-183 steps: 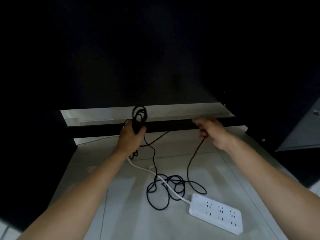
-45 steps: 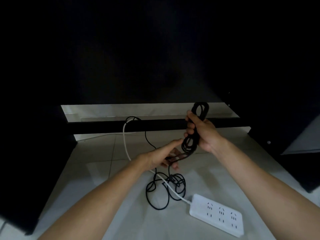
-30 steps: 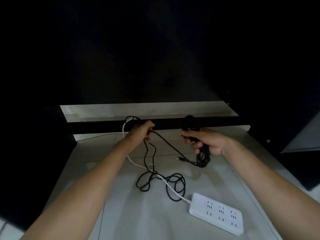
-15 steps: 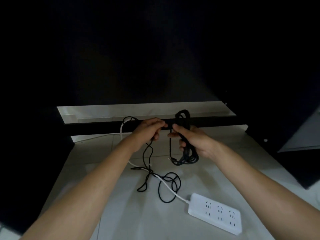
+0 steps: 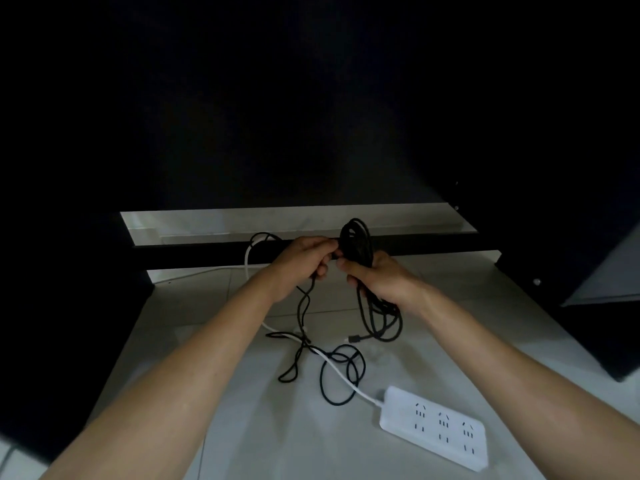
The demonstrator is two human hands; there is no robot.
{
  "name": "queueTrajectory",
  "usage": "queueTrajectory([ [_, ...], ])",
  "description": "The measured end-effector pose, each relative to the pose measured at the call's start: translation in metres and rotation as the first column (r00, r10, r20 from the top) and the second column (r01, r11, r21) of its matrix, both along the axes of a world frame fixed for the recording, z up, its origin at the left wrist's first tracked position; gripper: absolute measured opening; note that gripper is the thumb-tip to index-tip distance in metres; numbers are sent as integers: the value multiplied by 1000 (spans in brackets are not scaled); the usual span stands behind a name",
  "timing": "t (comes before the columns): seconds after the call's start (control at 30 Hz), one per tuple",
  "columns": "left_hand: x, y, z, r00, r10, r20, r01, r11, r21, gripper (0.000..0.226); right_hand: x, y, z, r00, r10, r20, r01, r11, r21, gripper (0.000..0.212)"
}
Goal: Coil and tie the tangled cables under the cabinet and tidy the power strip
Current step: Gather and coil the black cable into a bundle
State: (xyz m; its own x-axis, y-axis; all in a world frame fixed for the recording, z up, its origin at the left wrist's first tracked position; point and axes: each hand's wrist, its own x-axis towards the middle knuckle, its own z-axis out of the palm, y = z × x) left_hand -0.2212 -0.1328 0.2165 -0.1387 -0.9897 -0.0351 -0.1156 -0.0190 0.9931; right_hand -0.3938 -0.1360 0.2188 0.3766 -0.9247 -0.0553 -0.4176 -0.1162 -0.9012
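The left hand (image 5: pixel 304 263) has its fingers curled, pinching a strand of black cable (image 5: pixel 304 306) at the fingertips, right beside the other hand; from it the strand drops to loose black loops (image 5: pixel 341 375) lying on the tiled floor (image 5: pixel 263 438); a white cord (image 5: pixel 247 268) rises behind this hand toward the dark cabinet bar (image 5: pixel 194 252) and also runs across the floor, under the loops, to the power strip (image 5: pixel 434 426); the right hand (image 5: pixel 379 280) is clenched around a coiled bundle of black cable (image 5: pixel 356 240), which stands up above the fist and hangs below it in several loops, a plug end (image 5: pixel 354 338) dangling near the floor; the power strip lies flat at the lower right, sockets up, well apart from both hands; dark cabinet panels (image 5: pixel 69 306) close in the floor on the left and right, leaving open tile between the forearms and in front of the strip.
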Motion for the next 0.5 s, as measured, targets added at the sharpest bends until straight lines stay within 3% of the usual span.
queueTrajectory([
  [0.07,-4,0,-1,1000,5,-24,-5,1000,12,23,-3,0,-1,995,32,99,-46,990,137,15],
  [0.13,-6,0,0,1000,-7,-28,7,1000,11,23,-5,4,-3,948,9,318,-118,939,324,16],
  [0.23,-6,0,-1,999,-37,17,36,999,7,23,-6,8,-8,910,-2,414,-199,874,443,5],
  [0.3,-6,0,-3,998,-38,46,37,999,16,22,-9,7,-13,928,23,371,-219,840,496,7],
  [0.4,-2,2,-7,996,-26,85,21,998,63,24,-14,5,-22,984,80,160,-149,861,487,27],
  [0.5,3,2,-6,985,-10,171,-3,997,74,27,-17,3,-26,995,-28,100,-20,893,449,32],
])
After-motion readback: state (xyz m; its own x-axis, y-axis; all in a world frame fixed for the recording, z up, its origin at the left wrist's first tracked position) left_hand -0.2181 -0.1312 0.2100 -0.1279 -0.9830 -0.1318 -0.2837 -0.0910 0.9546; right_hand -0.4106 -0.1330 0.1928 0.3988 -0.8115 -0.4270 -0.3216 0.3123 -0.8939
